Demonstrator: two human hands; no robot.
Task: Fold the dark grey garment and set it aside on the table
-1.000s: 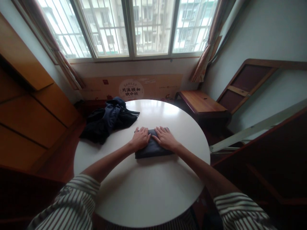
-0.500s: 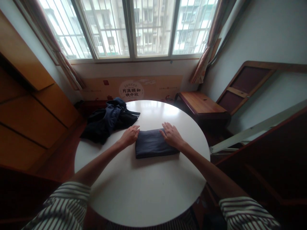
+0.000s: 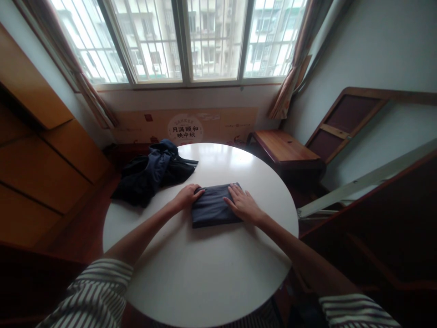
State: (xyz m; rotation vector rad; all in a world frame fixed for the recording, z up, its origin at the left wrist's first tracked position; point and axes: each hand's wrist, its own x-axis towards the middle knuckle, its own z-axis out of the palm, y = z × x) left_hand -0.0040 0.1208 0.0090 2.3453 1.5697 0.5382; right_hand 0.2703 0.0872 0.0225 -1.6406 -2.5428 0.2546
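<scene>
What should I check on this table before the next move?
1. Left hand: fingertips on the left edge of the folded dark grey cloth: ok.
2. Right hand: flat on the cloth's right part: ok.
3. Top of the cloth lying flat, no bunching: ok.
4. Layers inside the fold lined up: cannot tell, hidden.
5. Crumpled navy garment apart from the folded cloth: ok.
6. Folded cloth well inside the rim of the white round table: ok.

round white table (image 3: 205, 282) holds folded grey cloth (image 3: 213, 207), crumpled navy garment (image 3: 146, 175)
</scene>
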